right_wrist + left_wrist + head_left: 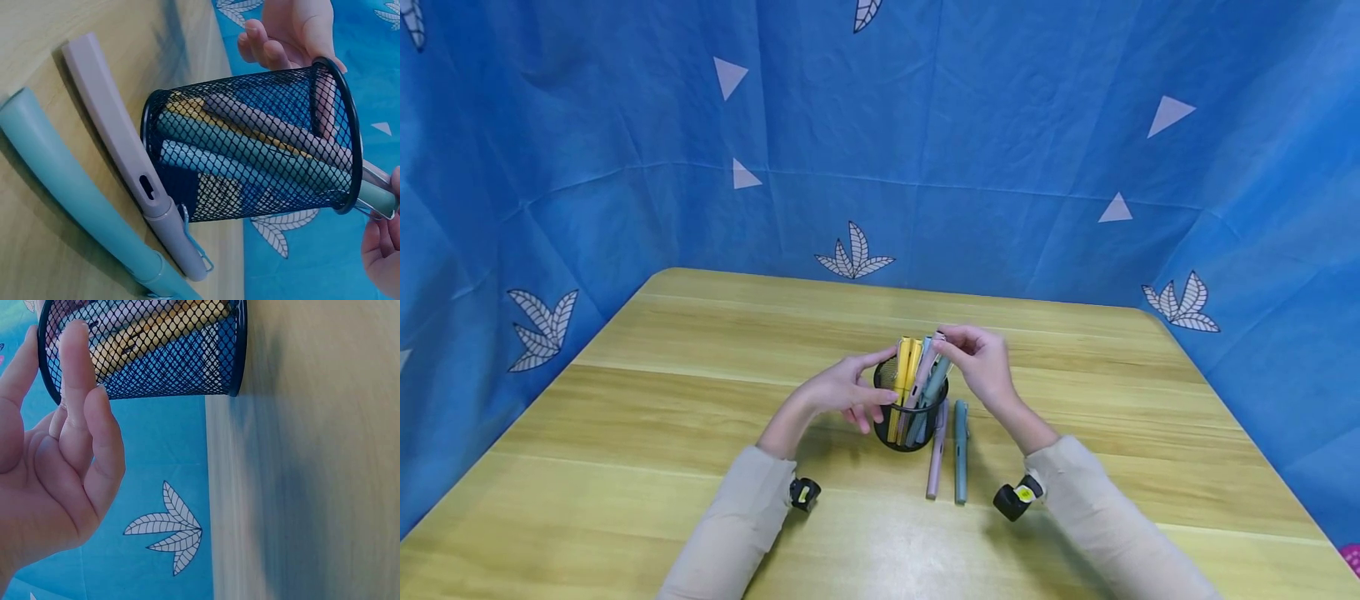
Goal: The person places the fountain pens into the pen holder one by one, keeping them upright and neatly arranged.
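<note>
A black mesh pen holder (181, 372) stands on the table with several pens inside. Yellow pens (903, 375) lean at its left. A lilac pen (922, 372) and a teal pen (936, 382) slant to the right. My left hand (842, 387) holds the holder's rim from the left, thumb in front and index finger toward the back, the other fingers hanging outside. With my right hand (985, 362) I pinch the top of the teal pen, whose lower part sits inside the mesh. The fingertips partly hide the pen tops.
Right of the holder, a capped lilac pen (936, 462) and a capped teal pen (961, 458) lie side by side on the wooden table (625, 467). A blue patterned cloth (1000, 125) hangs behind and around the table.
</note>
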`<state>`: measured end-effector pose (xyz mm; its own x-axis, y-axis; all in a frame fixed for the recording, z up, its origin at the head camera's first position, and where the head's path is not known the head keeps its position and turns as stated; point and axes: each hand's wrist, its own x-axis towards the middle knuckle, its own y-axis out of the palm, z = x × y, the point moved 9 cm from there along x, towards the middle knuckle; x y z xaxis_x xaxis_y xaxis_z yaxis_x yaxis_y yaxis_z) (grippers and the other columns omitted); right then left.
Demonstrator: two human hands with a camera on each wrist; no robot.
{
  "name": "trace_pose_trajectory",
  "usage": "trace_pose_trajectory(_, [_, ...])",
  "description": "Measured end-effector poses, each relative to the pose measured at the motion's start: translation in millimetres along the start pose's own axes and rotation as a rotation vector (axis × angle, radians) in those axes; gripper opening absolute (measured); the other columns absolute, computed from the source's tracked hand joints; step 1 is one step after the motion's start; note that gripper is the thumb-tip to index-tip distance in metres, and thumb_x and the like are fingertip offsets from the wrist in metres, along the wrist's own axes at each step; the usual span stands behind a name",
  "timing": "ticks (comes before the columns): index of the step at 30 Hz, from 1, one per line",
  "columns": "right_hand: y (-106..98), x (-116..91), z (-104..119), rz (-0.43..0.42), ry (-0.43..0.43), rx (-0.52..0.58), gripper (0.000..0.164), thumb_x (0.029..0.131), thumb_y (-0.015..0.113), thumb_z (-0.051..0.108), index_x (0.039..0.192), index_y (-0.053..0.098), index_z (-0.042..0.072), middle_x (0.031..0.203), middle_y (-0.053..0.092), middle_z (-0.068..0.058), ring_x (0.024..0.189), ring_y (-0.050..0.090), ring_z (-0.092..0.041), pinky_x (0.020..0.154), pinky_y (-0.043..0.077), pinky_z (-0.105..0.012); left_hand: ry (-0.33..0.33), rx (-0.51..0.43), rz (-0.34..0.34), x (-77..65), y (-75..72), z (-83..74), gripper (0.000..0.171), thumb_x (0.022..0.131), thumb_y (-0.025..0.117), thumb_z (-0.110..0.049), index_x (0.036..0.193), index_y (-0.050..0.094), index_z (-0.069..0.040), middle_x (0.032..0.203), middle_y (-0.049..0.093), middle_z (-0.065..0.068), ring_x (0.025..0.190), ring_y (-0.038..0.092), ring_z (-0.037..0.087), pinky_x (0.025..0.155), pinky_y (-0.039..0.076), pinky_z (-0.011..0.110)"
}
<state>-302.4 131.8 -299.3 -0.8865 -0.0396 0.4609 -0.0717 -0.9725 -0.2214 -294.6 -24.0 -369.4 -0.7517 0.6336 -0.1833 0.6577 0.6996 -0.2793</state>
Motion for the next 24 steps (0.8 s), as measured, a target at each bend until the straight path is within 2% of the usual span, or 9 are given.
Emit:
trace_pose_trajectory(6, [5,-8,23,0.018,0.019,-0.041,0.017,0.079,0.063,-0.006,0.094,0.063,-0.014,0.086,0.062,-0.026,0.065,0.054,-0.007,0.059,0.045,-0.014,-0.009,0.007,-0.006,-1.4,0.5,-0.9,0.076,0.085,0.062,-0.025,0.144,0.014,-0.026,0.069,0.063,0.016,0.048,0.060,0.023,0.053,0.051,0.046])
trace_pose_trajectory(12, [6,-10,25,0.028,0.033,-0.086,0.019,0.080,0.062,-0.005,0.097,0.062,-0.014,0.088,0.062,-0.025,0.068,0.055,-0.014,0.058,0.044,-0.014,-0.006,-0.010,-0.003,-0.9,1.6,0.0,0.076,0.085,0.062,-0.024,0.144,0.014,-0.026,0.067,0.063,0.015,0.048,0.060,0.022,0.055,0.051,0.047])
trace_pose_trajectory(16, [5,-8,17,0.035,0.034,-0.114,0.021,0.081,0.063,-0.001,0.099,0.063,-0.012,0.088,0.062,-0.023,0.069,0.055,-0.017,0.057,0.043,-0.015,-0.007,-0.013,-0.002,-0.5,1.6,0.6,0.076,0.085,0.062,-0.024,0.144,0.015,-0.026,0.067,0.063,0.015,0.047,0.060,0.022,0.054,0.052,0.046])
trace_pose_trajectory(20, [3,-4,1,0.031,0.036,-0.115,0.024,0.081,0.065,0.004,0.101,0.063,-0.009,0.085,0.062,-0.017,0.071,0.055,-0.013,0.059,0.044,-0.016,-0.006,-0.008,0.000,-0.3,1.4,0.1,0.075,0.085,0.062,-0.024,0.144,0.015,-0.027,0.067,0.063,0.015,0.047,0.060,0.022,0.054,0.051,0.046])
trace_pose_trajectory(24, [2,-3,-5,0.018,0.022,-0.110,0.020,0.081,0.066,0.008,0.096,0.063,-0.005,0.081,0.061,-0.012,0.072,0.054,-0.011,0.061,0.045,-0.019,-0.009,-0.005,0.001,-0.1,1.2,-0.4,0.075,0.085,0.062,-0.024,0.144,0.014,-0.028,0.068,0.063,0.016,0.047,0.059,0.022,0.054,0.052,0.046])
